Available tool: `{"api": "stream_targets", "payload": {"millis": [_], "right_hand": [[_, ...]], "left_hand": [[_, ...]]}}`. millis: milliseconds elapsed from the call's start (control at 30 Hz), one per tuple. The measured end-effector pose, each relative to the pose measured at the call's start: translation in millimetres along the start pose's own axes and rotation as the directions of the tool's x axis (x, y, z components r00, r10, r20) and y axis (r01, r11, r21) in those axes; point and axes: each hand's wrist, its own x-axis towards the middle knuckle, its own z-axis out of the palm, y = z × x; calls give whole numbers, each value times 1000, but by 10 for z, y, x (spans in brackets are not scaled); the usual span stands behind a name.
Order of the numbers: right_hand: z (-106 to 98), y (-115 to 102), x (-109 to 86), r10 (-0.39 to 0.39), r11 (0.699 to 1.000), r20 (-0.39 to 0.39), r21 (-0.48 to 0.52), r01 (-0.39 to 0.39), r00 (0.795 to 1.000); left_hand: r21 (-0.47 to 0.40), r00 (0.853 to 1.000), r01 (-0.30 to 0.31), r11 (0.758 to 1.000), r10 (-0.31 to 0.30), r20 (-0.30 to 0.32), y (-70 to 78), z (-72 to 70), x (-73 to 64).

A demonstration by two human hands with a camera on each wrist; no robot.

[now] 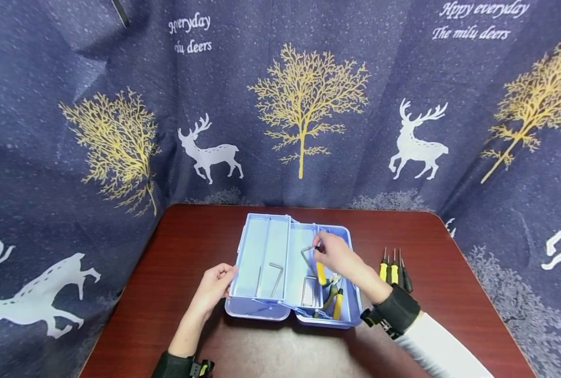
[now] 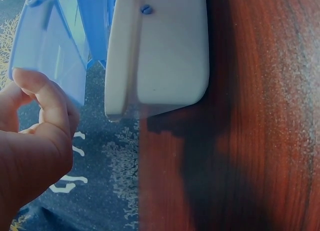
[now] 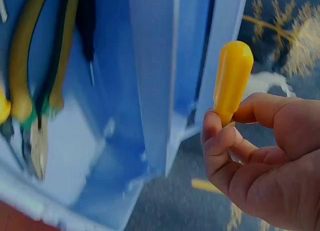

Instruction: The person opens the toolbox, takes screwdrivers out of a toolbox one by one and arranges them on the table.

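Note:
A light blue toolbox (image 1: 252,310) stands unfolded on the table, its trays spread to the left. My left hand (image 1: 216,283) pinches the outer edge of the left tray (image 2: 50,46), with finger and thumb at its rim. Over the right half, my right hand (image 1: 334,254) holds a yellow-handled screwdriver (image 3: 233,76) by the neck, handle pointing away from the fingers; its tip is hidden by the hand. L-shaped hex keys (image 1: 277,278) lie in the left tray, and another hex key (image 1: 305,256) is beside the right fingers. Pliers (image 3: 22,66) lie in the box below.
Several screwdrivers (image 1: 394,270) with yellow or black handles lie on the table to the right of the box. Another yellow handle (image 1: 338,305) sits in the box's front right. The reddish-brown table (image 1: 190,231) meets a patterned dark curtain (image 1: 271,194) behind.

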Motion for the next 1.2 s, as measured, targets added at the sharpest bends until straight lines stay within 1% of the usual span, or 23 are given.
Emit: {"api": "stream_targets", "payload": {"millis": [133,267,433,600,667,733,900,967,1033,1200], "right_hand": [[-220,198,-106,47,999,-26,7,-47,999],[-392,434,-256,109,994,-50,-7,-110,993],[-574,769,-469,190,981,-52,-34,-192,980],[-727,1161,-644,249,969,-36,-4,-249,968],[-751,1337,-710,269,963,-37,-1,-269,963],[-745,1520,-771,275,961,-55,-16,-276,960],[-689,1929,-914,326,942,-90,-56,-332,941],[-685,2053,-943,356,930,-96,-58,-363,929],[-693,2149,-950,370,924,-102,-65,-377,923],[-655,2346,-968,351,927,-127,-93,-363,928]], "left_hand": [[7,1000,2,1000,-2,2,-9,-1,5],[17,1000,12,1000,-12,-3,-33,-5,2],[10,1000,20,1000,-20,3,-40,-6,-5],[0,1000,11,1000,-11,9,-19,1,-4],[-3,1000,14,1000,-14,6,-25,4,-3],[-9,1000,22,1000,-22,4,-34,10,-10],[-21,999,32,999,-32,7,-57,28,-29],[-23,1000,29,999,-28,6,-59,32,-25],[-21,1000,22,1000,-22,4,-55,34,-11],[-19,1000,14,1000,-14,-3,-37,40,12]]}}
